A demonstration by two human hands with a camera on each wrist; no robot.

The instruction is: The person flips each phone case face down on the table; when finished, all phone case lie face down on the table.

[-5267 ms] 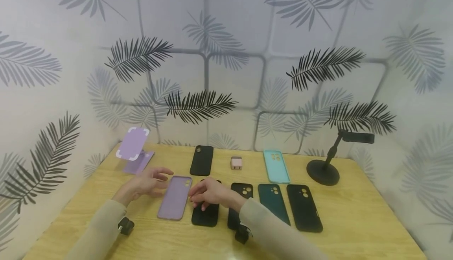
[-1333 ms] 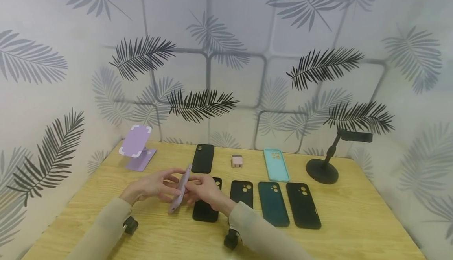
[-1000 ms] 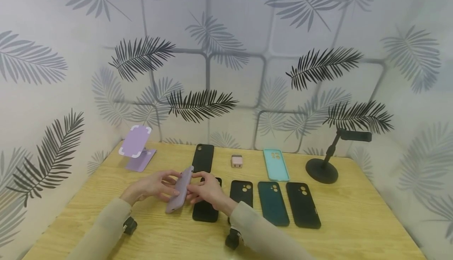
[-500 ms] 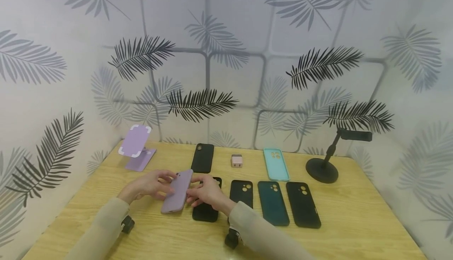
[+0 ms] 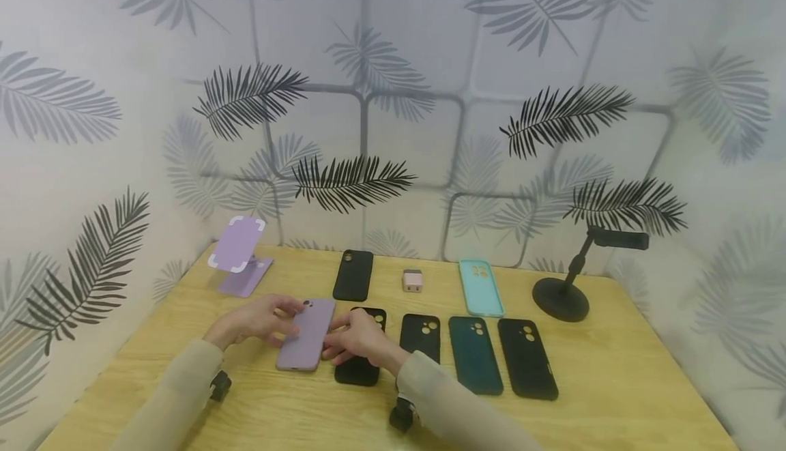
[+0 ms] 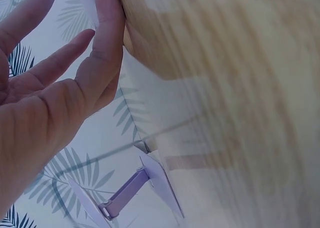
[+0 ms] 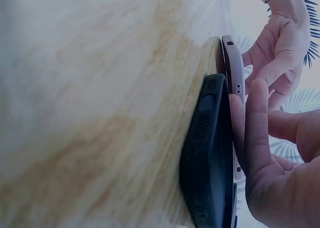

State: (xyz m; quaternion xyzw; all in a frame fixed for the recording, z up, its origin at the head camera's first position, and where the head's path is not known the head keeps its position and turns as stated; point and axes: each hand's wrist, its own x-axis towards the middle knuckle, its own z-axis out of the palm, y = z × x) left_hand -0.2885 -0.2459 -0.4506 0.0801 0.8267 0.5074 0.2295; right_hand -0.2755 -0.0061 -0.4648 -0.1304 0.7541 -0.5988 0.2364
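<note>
A lavender phone case (image 5: 309, 335) lies almost flat on the table (image 5: 258, 417), its outer back facing up and its camera end away from me. My left hand (image 5: 260, 320) reaches over its left side with spread fingers, the tips touching the back. At the case's right edge, my right hand (image 5: 362, 338) holds it with the fingertips, seen closer in the right wrist view. Under that hand is a black phone case (image 5: 359, 369), partly hidden. In the left wrist view, the left fingers (image 6: 102, 52) extend to the lavender edge.
Farther right lie another black case (image 5: 420, 331), a dark teal case (image 5: 475, 355) and a black case (image 5: 528, 359). Behind are a black case (image 5: 353, 275), a pink charger (image 5: 412, 280), a turquoise case (image 5: 482, 287), a lavender stand (image 5: 238, 246) and a black stand (image 5: 560, 299).
The lavender case first lay with its hollow side up. Both hands lifted it, turned it over and lowered it; its back now faces up, and its tilt has flattened.
</note>
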